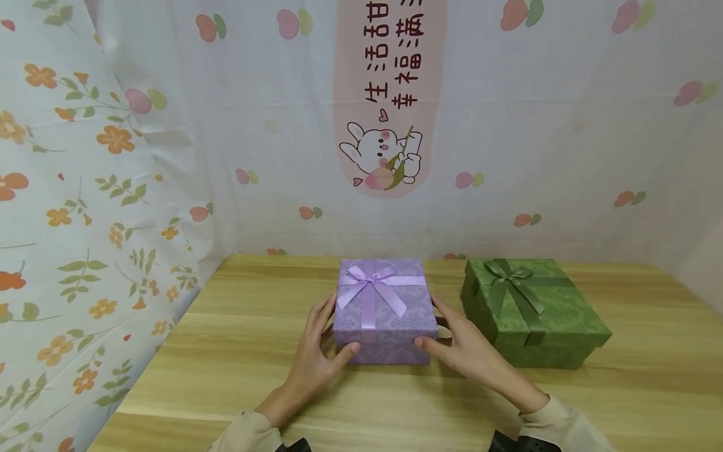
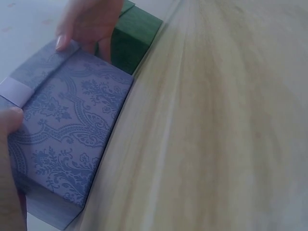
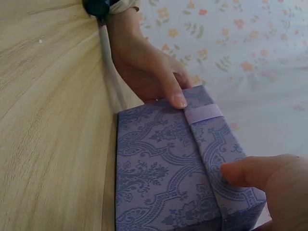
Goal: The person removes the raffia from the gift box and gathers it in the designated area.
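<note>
A purple gift box (image 1: pixel 390 348) with a damask pattern and a lilac ribbon bow (image 1: pixel 369 282) on its lid stands on the wooden table. My left hand (image 1: pixel 313 358) holds its left side, the thumb at the front by the lid's lower edge and the fingers along the side. On the opposite side my right hand (image 1: pixel 469 345) grips the box likewise, its thumb on the front near the right corner. Both wrist views show the thumbs against the patterned box (image 3: pixel 159 163) close to the lid's rim. The fingertips behind the sides are partly hidden.
To the right of my right hand stands a green gift box (image 1: pixel 553 351) with a dark green ribbon. A printed cloth (image 1: pixel 271 125) hangs behind the table (image 1: pixel 237 376), and a flowered cloth (image 1: pixel 85 220) hangs along the left side.
</note>
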Tool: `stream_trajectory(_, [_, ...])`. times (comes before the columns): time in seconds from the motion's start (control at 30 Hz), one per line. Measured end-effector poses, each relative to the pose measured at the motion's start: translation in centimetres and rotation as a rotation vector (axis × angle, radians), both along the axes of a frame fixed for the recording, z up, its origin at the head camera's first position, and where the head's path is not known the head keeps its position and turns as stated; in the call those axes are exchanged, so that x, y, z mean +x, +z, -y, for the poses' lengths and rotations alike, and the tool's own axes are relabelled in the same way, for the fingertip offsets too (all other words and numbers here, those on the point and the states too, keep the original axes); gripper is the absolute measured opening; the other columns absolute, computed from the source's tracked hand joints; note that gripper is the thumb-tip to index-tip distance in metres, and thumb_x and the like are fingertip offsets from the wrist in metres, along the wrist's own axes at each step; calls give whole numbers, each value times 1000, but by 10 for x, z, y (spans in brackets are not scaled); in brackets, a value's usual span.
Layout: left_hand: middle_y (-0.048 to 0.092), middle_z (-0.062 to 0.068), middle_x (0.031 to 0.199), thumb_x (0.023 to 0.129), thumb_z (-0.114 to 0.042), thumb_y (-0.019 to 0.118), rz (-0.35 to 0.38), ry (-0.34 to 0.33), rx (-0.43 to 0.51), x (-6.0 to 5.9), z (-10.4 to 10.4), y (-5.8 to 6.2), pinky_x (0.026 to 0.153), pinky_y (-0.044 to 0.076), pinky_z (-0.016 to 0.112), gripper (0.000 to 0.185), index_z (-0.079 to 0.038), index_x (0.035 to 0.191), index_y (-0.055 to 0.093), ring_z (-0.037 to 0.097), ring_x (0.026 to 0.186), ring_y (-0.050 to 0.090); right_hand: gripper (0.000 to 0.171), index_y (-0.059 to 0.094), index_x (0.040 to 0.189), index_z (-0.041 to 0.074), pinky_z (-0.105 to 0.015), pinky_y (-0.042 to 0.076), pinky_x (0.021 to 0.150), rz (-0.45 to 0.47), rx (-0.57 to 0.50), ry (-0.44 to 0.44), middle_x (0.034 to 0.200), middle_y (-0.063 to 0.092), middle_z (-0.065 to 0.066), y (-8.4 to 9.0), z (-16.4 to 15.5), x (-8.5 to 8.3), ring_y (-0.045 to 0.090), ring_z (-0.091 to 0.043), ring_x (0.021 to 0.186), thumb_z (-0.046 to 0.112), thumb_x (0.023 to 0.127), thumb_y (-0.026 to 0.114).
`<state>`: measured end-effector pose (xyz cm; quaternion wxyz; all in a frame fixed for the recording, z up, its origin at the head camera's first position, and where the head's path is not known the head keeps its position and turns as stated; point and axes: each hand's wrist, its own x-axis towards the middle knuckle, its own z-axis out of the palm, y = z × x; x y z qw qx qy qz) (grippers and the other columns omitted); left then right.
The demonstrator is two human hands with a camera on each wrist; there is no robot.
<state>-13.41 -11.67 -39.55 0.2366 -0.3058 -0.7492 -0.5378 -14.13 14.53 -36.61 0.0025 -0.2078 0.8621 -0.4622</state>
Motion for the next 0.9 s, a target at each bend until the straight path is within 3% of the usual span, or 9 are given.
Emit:
stream_trajectory(0.2, [34, 28, 136, 72, 8, 73, 48, 30, 5, 3, 5, 1, 90, 43, 47, 78, 13, 138, 32, 38, 122, 40, 85, 17, 149, 5, -42, 51, 82, -4, 51, 0, 147, 27, -21, 0, 3, 1, 45, -42, 119, 37, 87, 66])
stream_trajectory(0.43, [35, 28, 136, 71, 7, 75, 19, 29, 5, 0, 4, 0, 89, 45, 46, 78, 13, 137, 32, 32, 123, 40, 85, 17, 148, 4, -38, 52, 80, -14, 42, -12, 145, 29, -23, 1, 3, 1, 46, -44, 117, 35, 87, 66])
stream_trajectory(0.67, [35, 15, 141, 72, -1, 78, -4, 50, -16, -15, 8, -25, 92, 45, 42, 85, 1, 143, 31, 27, 125, 39, 85, 17, 148, 3, -34, 52, 80, 11, 31, -10, 143, 31, -26, 4, 1, 3, 45, -43, 118, 35, 87, 66])
stream_trajectory(0.9, [33, 11, 143, 74, -5, 77, 1, 33, -13, -19, 9, -30, 86, 49, 41, 85, -3, 145, 30, 30, 124, 41, 85, 17, 148, 3, -36, 52, 79, 4, 54, -25, 142, 33, -25, 5, 1, 4, 46, -42, 118, 35, 86, 66])
